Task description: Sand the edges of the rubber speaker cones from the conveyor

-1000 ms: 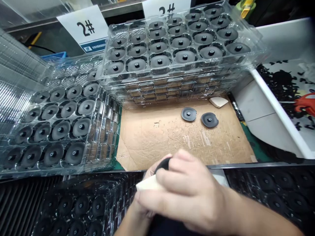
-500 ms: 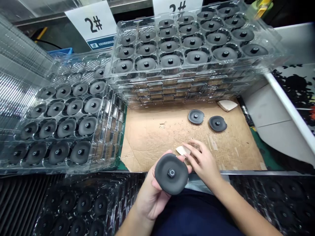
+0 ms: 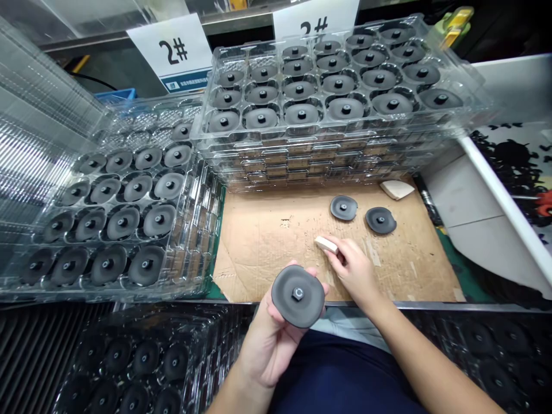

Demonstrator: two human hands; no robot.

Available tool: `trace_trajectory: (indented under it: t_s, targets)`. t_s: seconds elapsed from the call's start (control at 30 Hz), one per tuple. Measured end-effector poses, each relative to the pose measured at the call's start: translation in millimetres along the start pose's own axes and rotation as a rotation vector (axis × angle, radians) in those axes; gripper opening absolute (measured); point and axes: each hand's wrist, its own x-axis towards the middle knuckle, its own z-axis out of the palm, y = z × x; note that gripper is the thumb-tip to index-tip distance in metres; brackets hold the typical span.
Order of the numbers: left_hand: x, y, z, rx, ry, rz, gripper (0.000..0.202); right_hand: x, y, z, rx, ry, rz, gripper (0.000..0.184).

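Note:
My left hand [image 3: 269,345] holds a round black rubber disc [image 3: 297,295] up on its fingertips, with its face and central hex stud turned upward. My right hand [image 3: 353,271] sits just to the right, apart from the disc, over the cardboard sheet [image 3: 267,247]. Pinched in its fingertips is a small cream sponge block [image 3: 326,245]. Two similar black discs [image 3: 344,207] [image 3: 380,220] lie on the cardboard beyond my hands. A second cream block [image 3: 397,189] lies near the cardboard's far right corner.
Stacked clear plastic trays [image 3: 302,164] holding black discs stand behind the cardboard, with another stack [image 3: 185,241] to its left. More trays [image 3: 146,356] [image 3: 495,356] lie dark below the near edge. Two "2#" signs [image 3: 172,46] [image 3: 317,26] stand behind. A white-rimmed bin [image 3: 509,190] is at right.
My hands have parted: the sponge block no longer covers the disc, whose stud face now shows upward. My right hand has moved rightward and away with the block. The view has shifted slightly.

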Motion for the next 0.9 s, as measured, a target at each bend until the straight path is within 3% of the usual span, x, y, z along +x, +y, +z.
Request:
trace_trajectory:
  t_s: [0.27, 0.37, 0.5, 0.6, 0.7, 0.77, 0.8, 0.9]
  targets:
    - [-1, -1, -0.2, -0.013, 0.045, 0.015, 0.048, -34, -28, -9, 0.162, -0.153, -0.059, 0.024]
    - [0, -1, 1.9, 0.002, 0.057, 0.025, 0.049, -34, -31, -12, 0.198, -0.206, -0.062, 0.02]
    - [0, -2, 8.3, 0.085, 0.107, 0.056, 0.06, -20, -63, -39, 0.261, -0.116, -0.049, 0.02]
    - [0, -4, 9.4, 0.142, 0.144, 0.087, 0.052, -17, -100, -60, 0.349, -0.052, -0.268, 0.023]
    - [-1, -3, 6.1, 0.19, 0.17, 0.094, 0.043, -17, -124, -69, 0.35, -0.25, -0.406, 0.023]
    - [0, -3, 5.3, 0.217, 0.191, 0.127, 0.051, -14, -129, -69, 0.311, -0.42, -0.367, 0.022]
    - [1, -3, 6.0, 0.23, 0.195, 0.134, 0.054, -11, -130, -67, 0.293, -0.445, -0.345, 0.021]
    - [2, -2, 10.7, 0.26, 0.182, 0.094, 0.039, -6, -130, -62, 0.298, -0.227, -0.388, 0.024]
